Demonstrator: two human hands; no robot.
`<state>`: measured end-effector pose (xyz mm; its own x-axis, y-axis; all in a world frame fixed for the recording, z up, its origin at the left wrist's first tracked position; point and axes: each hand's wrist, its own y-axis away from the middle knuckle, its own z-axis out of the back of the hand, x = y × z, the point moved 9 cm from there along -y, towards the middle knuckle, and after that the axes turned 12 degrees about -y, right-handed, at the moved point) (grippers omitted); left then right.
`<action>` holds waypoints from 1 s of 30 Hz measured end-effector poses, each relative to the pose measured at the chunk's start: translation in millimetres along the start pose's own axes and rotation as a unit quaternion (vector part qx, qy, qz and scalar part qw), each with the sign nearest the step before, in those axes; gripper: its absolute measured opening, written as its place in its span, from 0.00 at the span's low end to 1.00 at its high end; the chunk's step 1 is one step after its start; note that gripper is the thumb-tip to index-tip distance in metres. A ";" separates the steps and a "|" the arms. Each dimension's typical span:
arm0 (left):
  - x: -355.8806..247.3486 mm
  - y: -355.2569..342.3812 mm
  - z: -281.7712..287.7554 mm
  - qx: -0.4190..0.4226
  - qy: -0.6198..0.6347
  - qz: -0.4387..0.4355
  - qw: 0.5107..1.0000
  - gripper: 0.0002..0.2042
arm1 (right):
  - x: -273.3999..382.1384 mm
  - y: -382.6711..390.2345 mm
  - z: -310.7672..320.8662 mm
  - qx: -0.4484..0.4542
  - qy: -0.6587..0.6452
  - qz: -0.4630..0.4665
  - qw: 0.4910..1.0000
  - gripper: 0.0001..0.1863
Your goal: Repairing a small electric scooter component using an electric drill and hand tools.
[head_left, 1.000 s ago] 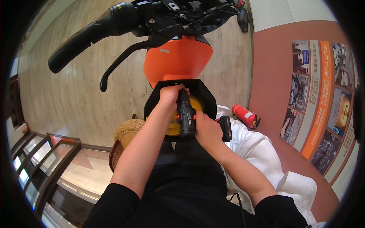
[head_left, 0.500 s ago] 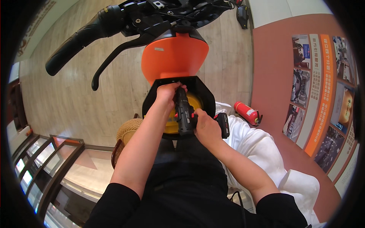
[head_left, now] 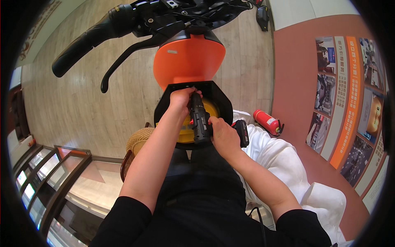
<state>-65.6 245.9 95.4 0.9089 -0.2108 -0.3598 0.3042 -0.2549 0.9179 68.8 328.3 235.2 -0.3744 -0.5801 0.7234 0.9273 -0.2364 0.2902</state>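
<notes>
We have a black cordless drill [head_left: 200,125] in front of our body, above the open black compartment [head_left: 225,99]. Its front end points away from us, toward the far wall of this compartment, and its handle goes out to the right. Our right hand [head_left: 224,135] is closed around the handle, and the battery pack [head_left: 241,133] shows just beyond this hand, on its right side. Our left hand [head_left: 181,99] is beside the front end of the drill, with its fingers bent and gathered close to the far wall. The fingertips are partly hidden and small, so we cannot tell what they pinch, nor whether the tip of the drill touches something.

Behind the drill we see a yellow surface [head_left: 212,107] inside the compartment. Just beyond the far rim there is an orange body panel [head_left: 189,61], and above it a black handlebar [head_left: 160,22], with a rubber grip [head_left: 76,51] and a curved hand lever [head_left: 125,59] on the left.

To the right, white cloth [head_left: 273,158] lies in folds, and near it, on its far side, is a red fire extinguisher [head_left: 265,120]. To the left stands a woven chair [head_left: 137,142], partly behind our left forearm [head_left: 152,152].
</notes>
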 end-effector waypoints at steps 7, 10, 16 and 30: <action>1.2 -1.9 0.7 -0.002 0.003 -0.007 1.000 0.08 | 3.0 -1.5 0.0 0.008 0.025 -0.001 1.000 0.34; 2.1 -3.4 0.6 -0.001 0.009 -0.004 1.000 0.08 | 1.7 -2.7 1.9 0.010 0.031 0.004 0.999 0.33; 0.3 -0.9 1.7 -0.002 0.010 -0.008 1.000 0.08 | 3.0 -9.9 6.8 0.007 0.036 -0.035 0.999 0.32; 3.3 -7.2 0.8 0.012 0.012 -0.023 1.000 0.09 | -3.6 -9.7 -7.7 0.011 0.027 -0.064 0.998 0.29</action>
<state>-65.0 246.3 87.5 0.9009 -0.1749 -0.3972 0.3394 -0.2867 0.8959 61.1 326.7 224.9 -0.4888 -0.5873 0.6451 0.8715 -0.2950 0.3917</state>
